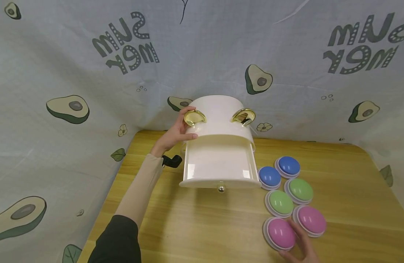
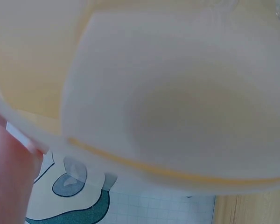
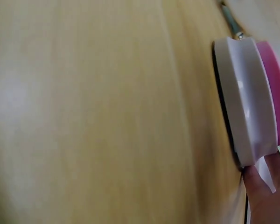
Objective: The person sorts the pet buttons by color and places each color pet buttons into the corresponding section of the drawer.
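Observation:
A white drawer box (image 1: 218, 109) with two gold ears stands at the back of the table, its drawer (image 1: 221, 159) pulled out and bare inside. My left hand (image 1: 175, 132) grips the box's left side, thumb at the front and fingers near the gold ear. In the left wrist view, the white drawer (image 2: 186, 102) fills most of the picture. At the lower right, my right hand (image 1: 302, 244) holds the nearer pink push button (image 1: 281, 233) by its rim. The right wrist view shows this button's white base (image 3: 247, 102) edge-on, with fingers (image 3: 259, 186) against it.
Right of the drawer, two blue buttons (image 1: 289, 165), two green buttons (image 1: 301, 189) and another pink button (image 1: 309, 220) sit on the wooden table (image 1: 359, 190). A small knob (image 1: 221, 189) sticks out from the drawer front. An avocado-print cloth (image 1: 202, 47) hangs behind.

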